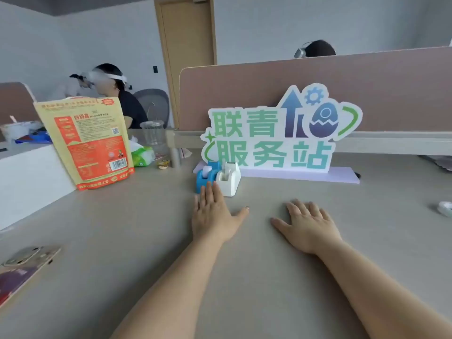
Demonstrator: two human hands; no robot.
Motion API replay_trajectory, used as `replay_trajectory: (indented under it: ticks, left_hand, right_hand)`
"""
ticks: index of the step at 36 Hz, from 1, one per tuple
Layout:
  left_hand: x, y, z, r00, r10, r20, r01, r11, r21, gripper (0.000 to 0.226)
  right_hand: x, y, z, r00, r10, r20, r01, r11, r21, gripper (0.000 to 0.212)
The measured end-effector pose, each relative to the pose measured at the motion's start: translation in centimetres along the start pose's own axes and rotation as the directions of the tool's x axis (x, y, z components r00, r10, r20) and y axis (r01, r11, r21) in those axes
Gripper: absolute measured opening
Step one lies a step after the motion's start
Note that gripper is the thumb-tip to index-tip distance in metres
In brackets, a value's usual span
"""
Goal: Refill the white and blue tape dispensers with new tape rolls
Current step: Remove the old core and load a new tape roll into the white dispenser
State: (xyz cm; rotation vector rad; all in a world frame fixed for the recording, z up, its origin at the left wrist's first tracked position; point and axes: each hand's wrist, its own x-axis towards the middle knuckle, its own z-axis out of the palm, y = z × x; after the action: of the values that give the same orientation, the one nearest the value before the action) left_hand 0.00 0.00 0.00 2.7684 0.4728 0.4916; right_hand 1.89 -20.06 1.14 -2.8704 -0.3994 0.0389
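Observation:
A blue tape dispenser (204, 177) and a white tape dispenser (230, 178) stand side by side on the grey table, in front of a cut-out sign. My left hand (214, 216) lies flat on the table, palm down, with its fingertips just in front of the two dispensers and nothing in it. To the right, my right hand (308, 223) also rests flat and empty, fingers spread. A clear tape roll (445, 211) lies at the far right edge of the table.
The green and blue sign (276, 140) on a lilac base stands behind the dispensers. A yellow and orange pouch (88, 143) stands at the left, with a tissue pack (143, 155) and a clear cup (152, 133) behind. A phone (27, 256) lies at near left. A partition (318, 94) backs the table.

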Motion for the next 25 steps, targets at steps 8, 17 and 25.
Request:
replay_trajectory:
  ticks: [8, 17, 25]
  left_hand:
    - [5.0, 1.6, 1.5, 0.976, 0.144, -0.160, -0.129, 0.987, 0.100, 0.078]
    - [6.5, 1.5, 2.0, 0.968, 0.124, -0.220, -0.119, 0.992, 0.034, 0.057]
    - [-0.2, 2.9, 0.0, 0.966, 0.193, -0.170, -0.216, 0.967, -0.132, 0.056]
  right_hand:
    - [1.0, 1.0, 0.8, 0.999, -0.036, -0.031, 0.036, 0.999, 0.017, 0.074]
    - [0.9, 1.0, 0.6, 0.996, -0.043, -0.075, 0.049, 0.996, 0.078, 0.071]
    - [-1.2, 1.5, -1.0, 0.988, 0.074, -0.137, -0.010, 0.908, 0.418, 0.055]
